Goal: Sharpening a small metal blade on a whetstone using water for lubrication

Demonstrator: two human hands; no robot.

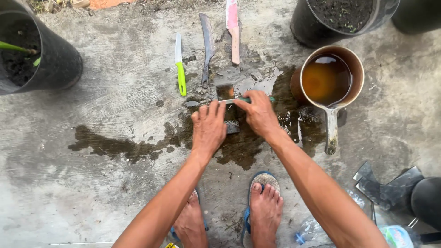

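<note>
Feet (264, 206) in sandals at the near edge, on wet concrete floor (92, 193).

Left hand (209, 128): fingers flat and together, pressing down on the knife (229, 100) blade; not closed round anything. Right hand (259, 112): grip clamped on the knife's green handle. Knife lies crosswise on the stone (228, 108), a dark wet block on the floor between the hands.

Risks, as judged:
- Left fingertips sit right on the blade. Stone and floor are wet, so a slip could run the fingers onto the edge.
- Stone rests loose in a puddle; a hard push could make it skid.
- Bare toes are near the work; a dropped knife could reach them.

Containers:
- Pan (327, 80), right of stone, long handle toward the person; holds brownish water, fairly full. A knock of the handle would spill it.
- Black pot (59, 59), far left: soil, a green stem.
- Second pot (303, 27), far right: soil, tiny sprouts.

Beyond the stone, laid side by side: green-handled knife (180, 64), dark blade (207, 46), pink-bladed knife (233, 32).
</note>
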